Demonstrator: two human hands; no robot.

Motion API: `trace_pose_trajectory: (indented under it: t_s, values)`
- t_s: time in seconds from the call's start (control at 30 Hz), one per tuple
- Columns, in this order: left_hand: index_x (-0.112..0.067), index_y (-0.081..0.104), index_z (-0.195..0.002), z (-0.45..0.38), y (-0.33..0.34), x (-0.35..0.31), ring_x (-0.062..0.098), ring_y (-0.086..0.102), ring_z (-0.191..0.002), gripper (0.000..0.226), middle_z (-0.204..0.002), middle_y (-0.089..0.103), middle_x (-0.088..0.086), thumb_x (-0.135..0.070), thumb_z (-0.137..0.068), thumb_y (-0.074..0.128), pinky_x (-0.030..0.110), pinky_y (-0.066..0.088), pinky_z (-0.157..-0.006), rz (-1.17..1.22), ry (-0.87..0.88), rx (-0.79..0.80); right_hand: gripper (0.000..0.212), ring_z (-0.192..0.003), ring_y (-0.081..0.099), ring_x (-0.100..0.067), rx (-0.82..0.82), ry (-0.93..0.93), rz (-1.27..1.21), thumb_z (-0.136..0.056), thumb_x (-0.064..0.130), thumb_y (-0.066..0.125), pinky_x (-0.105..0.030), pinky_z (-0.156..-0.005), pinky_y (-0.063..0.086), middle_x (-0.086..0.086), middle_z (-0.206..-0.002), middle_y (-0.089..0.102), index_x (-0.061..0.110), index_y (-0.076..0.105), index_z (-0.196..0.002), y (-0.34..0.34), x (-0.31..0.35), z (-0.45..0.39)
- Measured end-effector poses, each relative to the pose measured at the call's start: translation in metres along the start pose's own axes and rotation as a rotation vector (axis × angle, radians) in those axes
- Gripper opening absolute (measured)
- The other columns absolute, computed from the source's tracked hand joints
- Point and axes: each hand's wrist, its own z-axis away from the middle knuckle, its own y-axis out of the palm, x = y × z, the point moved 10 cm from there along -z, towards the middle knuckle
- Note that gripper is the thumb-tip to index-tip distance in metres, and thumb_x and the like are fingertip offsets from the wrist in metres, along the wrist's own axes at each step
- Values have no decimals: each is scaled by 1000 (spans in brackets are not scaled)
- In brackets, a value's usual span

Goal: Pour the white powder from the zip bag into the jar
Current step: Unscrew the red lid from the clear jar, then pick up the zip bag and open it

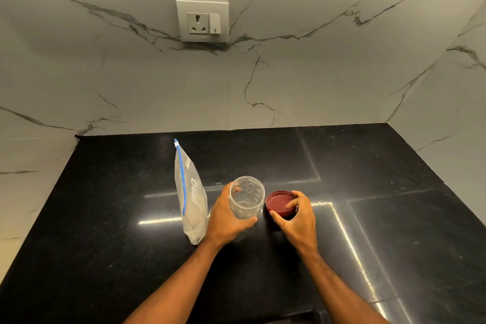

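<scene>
Open jar and zip bag on a black counter

The left hand (226, 218) curls its fingers round the clear patterned plastic jar (246, 197), standing upright and empty. Just right of it, the right hand (297, 221) pinches the dark red round lid (279, 204) by its rim. The clear zip bag of white powder (190, 200) with its blue seal stands left of the jar on the glossy black stone counter (105, 231).

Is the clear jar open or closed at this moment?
Open. The jar has no lid on its mouth; the red lid is beside it, held in the right hand. The left hand holds the jar.
</scene>
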Motion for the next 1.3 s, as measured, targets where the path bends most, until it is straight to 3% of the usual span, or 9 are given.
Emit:
trace_pose_trajectory:
  t_s: [0.13, 0.37, 0.67, 0.8, 0.9, 1.0, 1.07, 1.13, 1.3]
  values:
    - [-37, 40, -137, -1, 1, 3, -3, 52, -123, 99, -132, 55, -19, -39, -54, 93, 20, 45, -103, -2, -4, 4, 45, -117, 52, -14, 33, -9, 41, -61, 24, 91, -5, -85, 35, -3, -126, 55, 18, 51, -80, 9, -5, 2]
    - [-43, 37, -136, 2, 2, 1, -8, 51, -122, 97, -130, 53, -25, -38, -57, 93, 10, 39, -98, 28, 0, 12, 45, -121, 52, -22, 75, 14, 84, -61, 30, 90, -26, -92, 42, -4, -127, 55, 22, 49, -80, 17, -13, 5]
    - [-38, 35, -144, 11, 4, 1, -3, 49, -129, 100, -140, 52, -20, -39, -62, 92, 24, 43, -110, 41, -11, 51, 45, -130, 46, -23, 126, 37, 116, -63, 32, 89, -28, -100, 39, -3, -140, 48, 22, 51, -87, 19, -14, 7]
    - [-31, 11, -157, 21, 2, 8, 3, 36, -142, 125, -156, 36, -13, -36, -60, 90, 33, 34, -118, 13, -66, 65, 43, -135, 41, -24, 54, -12, 62, -66, 27, 89, -35, -107, 37, -9, -145, 44, 17, 57, -93, -1, 6, 1]
    - [-29, 2, -158, 41, -5, 2, 3, 26, -145, 126, -154, 25, -19, -31, -65, 87, 24, 23, -119, -61, -86, 75, 37, -133, 44, -23, -37, -82, -8, -71, 26, 83, -42, -106, 42, -4, -138, 49, 17, 59, -97, -23, 36, -7]
    - [-28, 19, -156, 70, -26, -24, -2, 26, -141, 102, -151, 26, -22, -28, -76, 81, 16, 19, -116, -118, -54, 59, 33, -124, 51, -21, -129, -188, -34, -76, 31, 73, -37, -102, 44, -6, -130, 56, 15, 61, -102, -39, 85, -19]
    - [-31, 46, -144, 87, -44, -53, -4, 52, -125, 71, -139, 53, -20, -26, -81, 78, 17, 39, -110, -102, 19, 68, 30, -118, 54, -19, -159, -256, -54, -80, 28, 70, -34, -99, 46, -5, -123, 60, 13, 63, -105, -44, 124, -26]
    - [-31, 68, -121, 97, -69, -90, 1, 69, -96, 41, -106, 73, -18, -20, -82, 78, 20, 56, -87, -56, 106, 66, 24, -110, 57, -17, -161, -314, -97, -83, 26, 67, -32, -93, 48, 0, -114, 62, 15, 63, -104, -43, 164, -32]
    - [-16, 75, -91, 70, -167, -164, 16, 68, -64, 12, -75, 72, -6, -9, -84, 68, 26, 56, -60, 64, 355, -212, 14, -91, 60, -9, -34, -439, -146, -87, 23, 69, -20, -78, 49, 3, -97, 67, 15, 66, -98, -12, 256, -37]
